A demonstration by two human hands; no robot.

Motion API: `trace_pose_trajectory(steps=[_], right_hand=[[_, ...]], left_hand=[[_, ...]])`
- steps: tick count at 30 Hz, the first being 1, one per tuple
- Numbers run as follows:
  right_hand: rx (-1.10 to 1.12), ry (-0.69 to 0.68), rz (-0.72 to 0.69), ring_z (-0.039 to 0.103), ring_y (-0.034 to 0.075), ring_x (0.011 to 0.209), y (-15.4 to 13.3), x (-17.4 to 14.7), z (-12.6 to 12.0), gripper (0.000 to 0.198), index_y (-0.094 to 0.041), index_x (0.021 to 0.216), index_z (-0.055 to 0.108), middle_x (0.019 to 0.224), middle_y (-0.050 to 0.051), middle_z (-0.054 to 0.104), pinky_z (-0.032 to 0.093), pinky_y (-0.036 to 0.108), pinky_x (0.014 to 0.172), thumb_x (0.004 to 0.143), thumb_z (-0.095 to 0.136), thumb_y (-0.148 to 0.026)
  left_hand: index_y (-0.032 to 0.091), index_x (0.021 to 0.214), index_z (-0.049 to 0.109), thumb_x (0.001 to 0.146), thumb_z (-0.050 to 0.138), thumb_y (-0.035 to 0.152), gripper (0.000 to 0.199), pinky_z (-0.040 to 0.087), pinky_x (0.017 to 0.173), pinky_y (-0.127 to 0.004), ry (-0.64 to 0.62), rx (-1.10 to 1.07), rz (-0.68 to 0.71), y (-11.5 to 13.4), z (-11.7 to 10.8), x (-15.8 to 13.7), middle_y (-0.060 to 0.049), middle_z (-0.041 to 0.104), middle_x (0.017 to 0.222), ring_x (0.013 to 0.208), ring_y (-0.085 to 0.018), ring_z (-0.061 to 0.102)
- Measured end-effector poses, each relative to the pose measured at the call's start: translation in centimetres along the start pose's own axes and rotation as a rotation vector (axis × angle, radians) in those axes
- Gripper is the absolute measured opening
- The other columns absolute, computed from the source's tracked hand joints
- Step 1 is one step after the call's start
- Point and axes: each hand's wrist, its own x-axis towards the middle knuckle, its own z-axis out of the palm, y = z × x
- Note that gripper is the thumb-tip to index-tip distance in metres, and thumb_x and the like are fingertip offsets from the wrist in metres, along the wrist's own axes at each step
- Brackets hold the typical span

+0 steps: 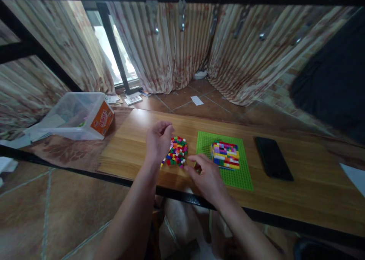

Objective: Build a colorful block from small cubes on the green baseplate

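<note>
Head view: a loose pile of tiny plastic toy bricks in red, yellow, green, pink, white, purple and orange lies on a long wood-grain tabletop with a dark front edge, between the person's two hands. The left hand is raised at the left side of the pile, its fingers curled and its thumb close to the index finger; the pile shows just beyond it, to the right, partly hidden by the hand. I cannot tell whether a brick is pinched between those tips.

The right hand is at the pile's right, near edge. Its thumb and index finger point left toward the nearest bricks, with a narrow gap between the tips; the bricks lie just beside them, outside that gap. Whether anything sits deeper in the curled fingers is too shadowed to tell.

Just beyond the right hand's knuckles, on its right, lies a bright green studded square baseplate. On it stands a compact rectangular block of stacked multicoloured bricks, near the right hand and apart from the pile. Farther right, a black rectangular phone lies on the tabletop. Well to the left is a clear plastic bin with an orange label.
</note>
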Motion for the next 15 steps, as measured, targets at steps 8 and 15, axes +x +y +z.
trace_pose_trajectory(steps=[8,15], right_hand=[[-0.212,-0.015,0.026,0.059,0.027,0.100,0.9,0.6,4.0,0.039,-0.017,0.114,0.058,0.106,0.010,0.062,0.047,0.038,0.087,0.077,0.067,-0.027],[-0.277,-0.009,-0.009,0.060,0.022,0.081,0.6,1.1,4.8,0.024,-0.018,0.106,0.060,0.098,0.009,0.060,0.048,0.035,0.075,0.084,0.055,-0.023]], left_hand=[[0.016,0.079,0.066,0.076,0.060,0.024,0.011,0.049,0.062,-0.024,-0.024,0.052,0.008,-0.2,-0.6,-0.3,-0.001,0.066,0.071,0.067,-0.012,0.061],[0.017,0.078,0.066,0.075,0.059,0.020,0.009,0.048,0.062,-0.023,-0.052,0.041,-0.001,-0.1,-0.5,-0.7,0.000,0.067,0.072,0.067,-0.012,0.061]])
